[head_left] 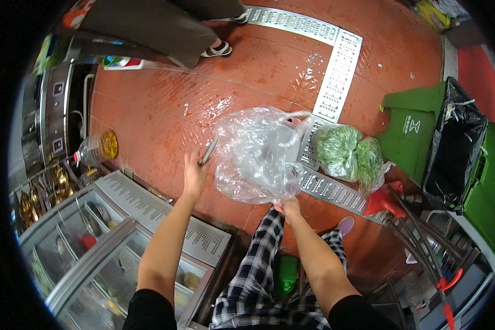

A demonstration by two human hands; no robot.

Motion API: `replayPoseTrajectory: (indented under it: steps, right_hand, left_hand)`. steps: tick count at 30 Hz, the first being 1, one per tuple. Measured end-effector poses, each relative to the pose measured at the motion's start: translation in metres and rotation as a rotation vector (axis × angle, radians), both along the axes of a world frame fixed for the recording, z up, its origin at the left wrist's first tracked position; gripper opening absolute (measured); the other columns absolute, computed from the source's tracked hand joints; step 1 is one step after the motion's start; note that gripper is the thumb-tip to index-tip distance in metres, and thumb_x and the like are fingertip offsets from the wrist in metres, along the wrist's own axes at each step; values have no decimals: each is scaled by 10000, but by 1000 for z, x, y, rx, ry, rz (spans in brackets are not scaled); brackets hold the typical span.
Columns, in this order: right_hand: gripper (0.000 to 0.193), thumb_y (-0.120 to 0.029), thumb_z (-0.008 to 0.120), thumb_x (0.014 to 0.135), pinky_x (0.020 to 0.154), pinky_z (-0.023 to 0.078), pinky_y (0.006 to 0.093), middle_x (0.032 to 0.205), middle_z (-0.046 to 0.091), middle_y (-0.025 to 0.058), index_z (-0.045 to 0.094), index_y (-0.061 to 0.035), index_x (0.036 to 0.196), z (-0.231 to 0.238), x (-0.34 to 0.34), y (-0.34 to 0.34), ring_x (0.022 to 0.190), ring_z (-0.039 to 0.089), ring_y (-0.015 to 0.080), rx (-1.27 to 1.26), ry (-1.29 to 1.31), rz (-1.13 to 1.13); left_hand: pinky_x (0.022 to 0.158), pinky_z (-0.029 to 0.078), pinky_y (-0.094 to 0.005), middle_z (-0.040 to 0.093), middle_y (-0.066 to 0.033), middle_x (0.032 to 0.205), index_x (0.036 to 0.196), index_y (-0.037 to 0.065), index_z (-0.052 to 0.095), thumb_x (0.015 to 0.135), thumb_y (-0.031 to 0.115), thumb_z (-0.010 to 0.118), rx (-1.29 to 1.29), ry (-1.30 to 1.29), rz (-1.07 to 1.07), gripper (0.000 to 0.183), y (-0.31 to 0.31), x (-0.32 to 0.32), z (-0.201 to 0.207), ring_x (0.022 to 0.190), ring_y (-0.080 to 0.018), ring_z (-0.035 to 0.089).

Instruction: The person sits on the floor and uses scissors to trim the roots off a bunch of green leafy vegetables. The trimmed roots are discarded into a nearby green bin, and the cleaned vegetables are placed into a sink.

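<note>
Forearms reaching out over checked trousers. Right hand (289,207) pinching clear plastic bag (258,157) by its lower edge, holding it up off wet red floor (165,110). Left hand (195,173) gripping knife (208,150), blade angled twd bag. Bagged greens (346,151) lying nr.

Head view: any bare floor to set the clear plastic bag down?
Bare wet red floor lies between the oil bottle and the metal drain grate. Crowded right: bagged greens, green bin. The clear plastic bag hangs from the right hand.
</note>
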State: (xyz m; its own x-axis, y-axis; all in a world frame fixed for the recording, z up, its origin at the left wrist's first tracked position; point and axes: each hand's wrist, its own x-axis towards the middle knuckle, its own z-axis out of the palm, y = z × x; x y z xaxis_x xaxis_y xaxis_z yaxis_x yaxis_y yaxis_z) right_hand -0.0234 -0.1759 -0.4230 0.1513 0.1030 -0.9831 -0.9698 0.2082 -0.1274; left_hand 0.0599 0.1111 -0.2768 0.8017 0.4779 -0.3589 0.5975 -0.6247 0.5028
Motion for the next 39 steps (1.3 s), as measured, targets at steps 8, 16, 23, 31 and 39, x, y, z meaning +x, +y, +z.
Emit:
replayPoseTrajectory:
  steps: [8,16,23,31,39]
  right_hand:
    - [445,-270,630,826,768,495,352,978,627,73,469,-26,1162,-85,-83,-74,906,617,236,-256,-173,526]
    - [243,-219,578,851,745,451,406,909,581,160,543,-49,1020,214,-103,-240,856,567,326,-132,-478,922]
    - [346,-265,553,905,924,415,398,1224,530,118,522,-109,1213,380,-162,-315,1138,495,310,-106,-682,1308]
    - [226,-229,492,918,669,444,359,817,599,118,567,-18,894,407,-177,-291,763,585,207,44,-297,278]
    - [654,-346,663,794,971,358,469,1340,339,194,379,-106,1332,437,-194,-266,1217,353,379,-691,-404,277]
  left_hand:
    - [678,469,-387,599,-167,902,1016,46,600,739,37,634,-408,600,-595,280,-80,-194,78,821,-288,591]
    - [992,398,-348,621,-103,1049,1213,150,544,750,349,740,-661,1121,-656,541,-111,-280,221,1026,-289,566]
    - [657,467,-326,606,-75,769,923,55,603,780,25,622,-558,608,-915,147,-209,-156,266,730,-241,597]
    - [643,345,-195,445,77,772,937,89,546,908,49,534,-988,1230,-803,50,-206,-75,344,704,-47,385]
    - [675,373,-218,469,72,770,890,81,537,887,89,578,-652,1452,-1006,42,-228,15,415,731,-56,420]
